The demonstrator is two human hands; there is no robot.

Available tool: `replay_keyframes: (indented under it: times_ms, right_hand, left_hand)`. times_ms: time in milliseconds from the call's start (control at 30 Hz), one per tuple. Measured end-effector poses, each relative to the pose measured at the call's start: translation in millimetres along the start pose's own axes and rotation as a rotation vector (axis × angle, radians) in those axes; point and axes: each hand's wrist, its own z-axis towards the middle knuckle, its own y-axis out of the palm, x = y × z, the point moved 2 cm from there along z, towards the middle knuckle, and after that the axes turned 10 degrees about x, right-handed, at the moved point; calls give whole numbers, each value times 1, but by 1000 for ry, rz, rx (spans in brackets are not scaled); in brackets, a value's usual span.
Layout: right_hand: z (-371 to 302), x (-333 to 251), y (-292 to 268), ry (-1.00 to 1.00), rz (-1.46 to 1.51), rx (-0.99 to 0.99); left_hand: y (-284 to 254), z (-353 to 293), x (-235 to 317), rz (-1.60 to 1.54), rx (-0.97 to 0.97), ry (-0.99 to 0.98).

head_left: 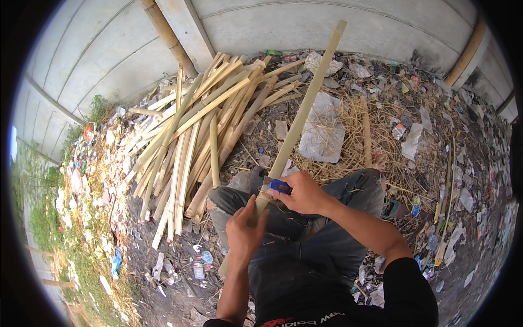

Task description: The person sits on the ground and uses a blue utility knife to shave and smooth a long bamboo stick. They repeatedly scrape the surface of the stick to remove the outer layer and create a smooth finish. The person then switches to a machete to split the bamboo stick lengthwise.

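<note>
A long pale-green bamboo strip (308, 109) slants from my lap up toward the wall. My left hand (243, 233) is closed around its lower part, with the strip's near end running down behind my wrist. In my right hand (306, 193) is a blue-handled cutting tool (280, 186), gripped between thumb and fingers. Its grey metal part rests against the strip just above my left hand. Thin curled shavings lie by the tool. My crossed legs in torn dark jeans (348, 191) are under the work.
A heap of split bamboo strips (190, 131) lies ahead to the left. Straw-like shavings (348, 131) surround a pale flat slab (322, 133) ahead. A short bamboo piece (366, 131) lies there too. Litter covers the ground before a concrete panel wall (327, 27) with bamboo poles (168, 32).
</note>
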Motion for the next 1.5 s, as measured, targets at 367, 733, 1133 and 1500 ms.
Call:
replay_keyframes:
  times_ms: [367,733,1133,1500]
  right_hand:
    - [-10,29,-1,133,514,-510]
    - [15,45,-56,151,25,485]
    - [-7,18,28,-27,-14,116]
    - [-3,34,7,227,277,112]
  left_hand:
    - [11,-5,0,-176,-81,-71]
    - [-3,18,-14,-196,-13,-250]
    - [8,12,-2,-105,-39,-163]
    - [2,2,-14,-37,-1,-131]
